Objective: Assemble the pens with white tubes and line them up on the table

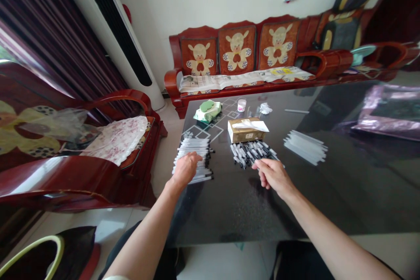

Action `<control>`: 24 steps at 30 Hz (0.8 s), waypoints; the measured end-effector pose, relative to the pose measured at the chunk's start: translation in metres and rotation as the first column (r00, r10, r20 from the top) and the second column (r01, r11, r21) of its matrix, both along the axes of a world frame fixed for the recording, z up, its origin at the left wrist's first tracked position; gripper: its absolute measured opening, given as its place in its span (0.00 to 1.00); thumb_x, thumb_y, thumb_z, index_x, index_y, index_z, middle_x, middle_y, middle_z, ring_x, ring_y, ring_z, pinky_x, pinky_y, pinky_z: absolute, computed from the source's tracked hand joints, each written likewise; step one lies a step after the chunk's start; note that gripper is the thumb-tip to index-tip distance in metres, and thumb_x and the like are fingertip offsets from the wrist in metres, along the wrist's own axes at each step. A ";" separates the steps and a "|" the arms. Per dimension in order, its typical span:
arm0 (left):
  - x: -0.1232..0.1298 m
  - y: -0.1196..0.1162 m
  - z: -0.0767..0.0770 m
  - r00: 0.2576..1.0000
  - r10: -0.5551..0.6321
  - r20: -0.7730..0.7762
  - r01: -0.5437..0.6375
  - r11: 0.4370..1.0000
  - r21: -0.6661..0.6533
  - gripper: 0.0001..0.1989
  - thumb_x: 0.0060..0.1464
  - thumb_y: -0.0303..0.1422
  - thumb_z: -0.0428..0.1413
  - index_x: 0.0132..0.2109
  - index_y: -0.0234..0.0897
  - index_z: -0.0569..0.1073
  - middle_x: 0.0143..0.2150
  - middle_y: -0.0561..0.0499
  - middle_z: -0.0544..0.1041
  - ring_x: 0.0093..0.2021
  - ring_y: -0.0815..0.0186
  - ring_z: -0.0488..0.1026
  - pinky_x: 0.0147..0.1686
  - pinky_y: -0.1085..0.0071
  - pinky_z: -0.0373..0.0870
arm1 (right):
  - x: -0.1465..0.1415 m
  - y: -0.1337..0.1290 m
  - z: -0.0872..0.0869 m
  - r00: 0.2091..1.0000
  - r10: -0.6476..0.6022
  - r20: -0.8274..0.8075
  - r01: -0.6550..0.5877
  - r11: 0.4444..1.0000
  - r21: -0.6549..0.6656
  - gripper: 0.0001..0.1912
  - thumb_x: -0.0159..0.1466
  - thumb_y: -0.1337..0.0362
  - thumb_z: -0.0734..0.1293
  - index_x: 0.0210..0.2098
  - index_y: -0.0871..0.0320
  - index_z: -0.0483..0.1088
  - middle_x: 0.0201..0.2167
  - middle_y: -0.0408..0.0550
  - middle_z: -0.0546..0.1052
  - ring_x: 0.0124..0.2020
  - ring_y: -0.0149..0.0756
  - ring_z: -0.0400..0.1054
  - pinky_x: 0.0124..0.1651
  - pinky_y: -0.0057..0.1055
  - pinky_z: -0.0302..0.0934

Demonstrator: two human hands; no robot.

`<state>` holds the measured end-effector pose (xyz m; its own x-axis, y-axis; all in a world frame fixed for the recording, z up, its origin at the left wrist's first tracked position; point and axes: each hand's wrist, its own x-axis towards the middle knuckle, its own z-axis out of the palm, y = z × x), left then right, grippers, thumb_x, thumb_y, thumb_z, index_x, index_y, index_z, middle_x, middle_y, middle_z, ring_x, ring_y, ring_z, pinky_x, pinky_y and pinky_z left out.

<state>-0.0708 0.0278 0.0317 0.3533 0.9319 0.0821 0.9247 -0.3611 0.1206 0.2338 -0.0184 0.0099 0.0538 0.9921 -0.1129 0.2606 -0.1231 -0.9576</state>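
On the dark glossy table, my left hand (187, 168) rests over a row of white pens with black ends (200, 175) at the left; its fingers are bent, and what lies under them is hidden. My right hand (272, 175) is closed, thumb against fingers, at the near right edge of a loose heap of black and clear pen parts (246, 153). Whether it pinches anything is too small to tell. Behind the heap stands a brown box (243, 134) with a white paper on top. A fanned stack of translucent white tubes (305, 146) lies to the right.
Farther back are a green wipes pack (208, 111), a small cup (241, 105), crumpled tissue (265, 108) and a single thin stick (296, 111). A purple plastic package (390, 111) lies far right. A wooden armchair (98, 179) stands left, a sofa behind.
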 end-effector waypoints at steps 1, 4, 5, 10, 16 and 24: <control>-0.001 0.000 0.000 1.000 -0.002 0.007 0.002 1.000 0.002 0.16 0.50 0.21 0.51 0.43 0.42 0.74 0.41 0.49 0.74 0.44 0.61 0.71 0.38 0.70 0.65 | 0.000 0.000 0.000 1.000 -0.004 0.001 0.004 1.000 0.002 0.23 0.60 0.47 0.59 0.32 0.62 0.71 0.11 0.39 0.65 0.10 0.27 0.60 0.10 0.20 0.52; 0.000 0.000 0.002 0.999 0.018 0.042 -0.018 1.000 0.003 0.15 0.49 0.22 0.53 0.43 0.42 0.72 0.41 0.49 0.74 0.43 0.61 0.71 0.38 0.69 0.64 | 0.002 0.001 0.001 0.999 0.001 0.041 -0.001 1.000 -0.007 0.22 0.60 0.48 0.58 0.32 0.61 0.70 0.11 0.39 0.65 0.10 0.27 0.60 0.10 0.20 0.51; 0.003 0.000 0.003 0.998 0.020 0.066 -0.020 1.000 0.010 0.15 0.49 0.22 0.53 0.43 0.42 0.72 0.41 0.50 0.74 0.43 0.61 0.71 0.39 0.69 0.64 | 0.003 0.002 0.001 0.997 0.014 0.079 -0.013 1.000 -0.007 0.21 0.60 0.49 0.58 0.31 0.61 0.70 0.11 0.39 0.65 0.10 0.27 0.60 0.11 0.20 0.51; 0.031 -0.014 0.002 0.954 -0.095 0.284 0.075 0.994 0.080 0.12 0.55 0.28 0.50 0.46 0.41 0.71 0.41 0.48 0.74 0.43 0.62 0.71 0.42 0.69 0.65 | 0.033 0.015 0.008 0.852 -0.002 0.524 -0.055 0.994 0.094 0.17 0.61 0.56 0.58 0.25 0.59 0.71 0.16 0.44 0.71 0.17 0.31 0.68 0.21 0.23 0.57; 0.075 -0.052 -0.015 0.868 -0.349 0.353 0.370 0.929 0.008 0.13 0.57 0.28 0.48 0.47 0.41 0.71 0.42 0.47 0.73 0.44 0.63 0.69 0.44 0.69 0.65 | 0.105 0.031 0.012 0.427 -0.244 0.871 0.318 0.942 0.108 0.13 0.61 0.60 0.60 0.37 0.57 0.75 0.34 0.56 0.78 0.40 0.45 0.72 0.37 0.32 0.61; 0.086 -0.064 -0.021 0.857 -0.389 0.339 0.432 0.900 -0.058 0.12 0.58 0.29 0.47 0.46 0.40 0.72 0.40 0.47 0.73 0.42 0.63 0.69 0.45 0.68 0.65 | 0.140 0.031 -0.003 0.358 -0.115 0.927 0.507 0.857 -0.090 0.17 0.60 0.60 0.61 0.44 0.62 0.72 0.43 0.64 0.75 0.43 0.53 0.71 0.39 0.41 0.64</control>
<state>0.0152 -0.0361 0.0102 0.6820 0.7173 0.1424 0.6021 -0.6613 0.4475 0.3739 0.0127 0.0065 0.6110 0.7875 -0.0803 0.7816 -0.6163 -0.0965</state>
